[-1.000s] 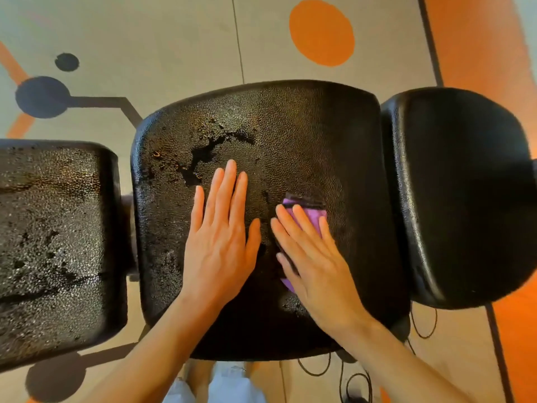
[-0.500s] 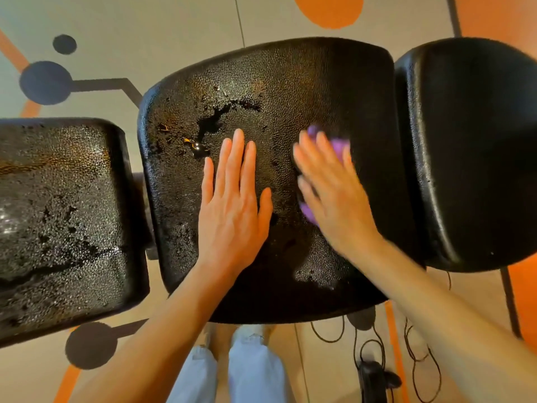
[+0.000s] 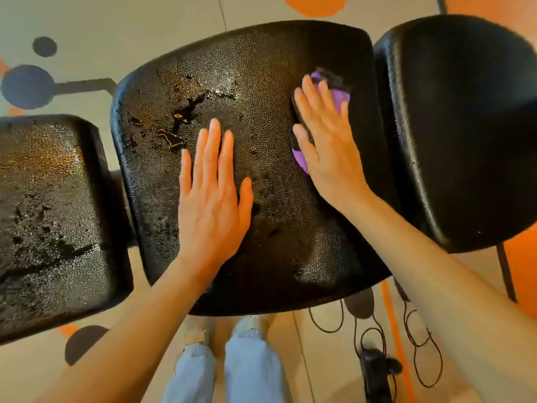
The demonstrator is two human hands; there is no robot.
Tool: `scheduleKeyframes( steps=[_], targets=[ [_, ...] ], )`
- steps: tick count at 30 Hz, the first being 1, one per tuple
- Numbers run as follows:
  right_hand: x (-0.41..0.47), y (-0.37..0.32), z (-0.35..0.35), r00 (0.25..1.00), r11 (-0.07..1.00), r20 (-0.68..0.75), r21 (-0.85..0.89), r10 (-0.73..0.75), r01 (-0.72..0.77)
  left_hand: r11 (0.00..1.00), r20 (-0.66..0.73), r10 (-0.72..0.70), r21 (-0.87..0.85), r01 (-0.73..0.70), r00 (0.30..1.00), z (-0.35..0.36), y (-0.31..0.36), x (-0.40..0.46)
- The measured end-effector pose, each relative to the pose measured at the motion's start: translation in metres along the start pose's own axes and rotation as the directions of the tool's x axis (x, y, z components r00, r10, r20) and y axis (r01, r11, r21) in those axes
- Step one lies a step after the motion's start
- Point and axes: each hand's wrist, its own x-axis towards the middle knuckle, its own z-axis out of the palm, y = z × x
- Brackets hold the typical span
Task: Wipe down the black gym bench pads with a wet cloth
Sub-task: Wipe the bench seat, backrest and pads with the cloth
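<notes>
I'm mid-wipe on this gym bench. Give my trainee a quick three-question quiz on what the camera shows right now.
1. True or false: the left hand lies flat and empty on the middle pad.
2. What colour is the cloth under the right hand?
3. Which pad shows no wet patches: A) left pad, B) middle pad, C) right pad?

Key: 1. True. 2. Purple. 3. C.

middle pad (image 3: 261, 257): pebbled black vinyl, glossy-wet left of left hand (image 3: 212, 199) | cloth (image 3: 338, 96): purple, soft, under right hand (image 3: 328, 146)
</notes>
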Motion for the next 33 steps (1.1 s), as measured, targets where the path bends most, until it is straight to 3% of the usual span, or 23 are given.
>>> scheduleKeyframes(
  steps=[5, 7, 10, 12, 16, 19, 22, 28, 30, 33],
  targets=[
    [-0.143, 0.005, -0.018, 0.987, 0.999, 0.159, 0.053, -0.001, -0.007, 1.000, 0.008, -0.004, -0.003, 0.004, 1.000, -0.003, -0.001, 0.001],
    [-0.105, 0.019, -0.019, 0.990, 0.998, 0.137, 0.056, -0.036, 0.029, 1.000, 0.016, 0.002, -0.014, -0.001, 1.000, -0.003, 0.001, 0.001],
    [-0.026, 0.026, -0.014, 0.998, 0.998, 0.029, 0.040, 0.051, -0.052, 1.000, 0.008, -0.001, -0.030, 0.001, 1.000, -0.002, 0.001, -0.001],
    [-0.052, 0.018, -0.008, 0.992, 0.991, 0.028, 0.058, 0.122, -0.123, 0.998, 0.013, 0.015, -0.068, -0.014, 1.000, -0.004, 0.000, 0.000],
    [-0.178, -0.005, -0.016, 0.990, 0.997, 0.127, 0.037, 0.057, -0.063, 0.986, 0.064, 0.061, -0.159, -0.050, 0.996, -0.014, -0.008, -0.009],
    [-0.124, -0.001, -0.007, 0.997, 1.000, 0.067, -0.017, 0.025, -0.024, 0.989, 0.110, 0.086, -0.126, -0.072, 0.990, -0.020, -0.015, -0.038],
    [-0.062, -0.017, 0.008, 0.993, 0.991, -0.034, -0.071, 0.114, -0.116, 0.992, 0.151, 0.104, -0.081, -0.092, 0.983, -0.018, -0.023, -0.063],
    [-0.210, -0.050, 0.007, 0.996, 0.987, 0.079, -0.157, 0.034, -0.022, 0.996, 0.117, 0.082, -0.033, -0.078, 0.990, -0.015, -0.022, -0.068],
    [-0.176, -0.047, 0.015, 0.999, 0.987, 0.053, -0.161, 0.012, -0.003, 0.996, 0.122, 0.088, -0.024, -0.085, 0.989, -0.016, -0.021, -0.068],
    [-0.084, -0.058, 0.027, 0.995, 0.972, -0.038, -0.215, 0.090, -0.096, 0.996, 0.123, 0.088, -0.021, -0.086, 0.988, -0.015, -0.023, -0.068]
  ],
)
